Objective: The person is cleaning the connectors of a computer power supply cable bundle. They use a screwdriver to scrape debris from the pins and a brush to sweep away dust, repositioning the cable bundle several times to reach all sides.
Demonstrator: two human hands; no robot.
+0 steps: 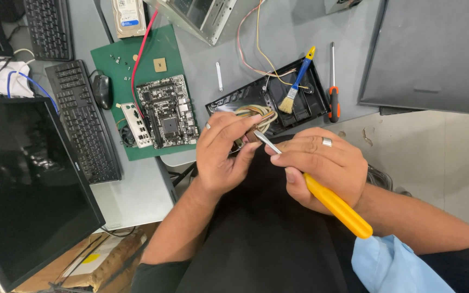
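Note:
My left hand [225,149] pinches a small brown connector [257,132] on the end of a bundle of beige cables [256,113]. In my right hand [321,165] is a screwdriver with a yellow handle [338,207]; its metal tip [266,141] touches the connector. Both hands hover over my lap, just in front of the desk's edge. The cables run back to a black plastic panel [305,106] lying on the desk.
A motherboard [166,111] and a metal port plate [137,126] lie on a green mat [161,54]. A blue-handled brush [295,87], an orange-handled screwdriver [334,89], a hard drive [128,16], two keyboards [82,122], a mouse [102,91], a monitor [23,184] and a dark case panel [435,51] surround them.

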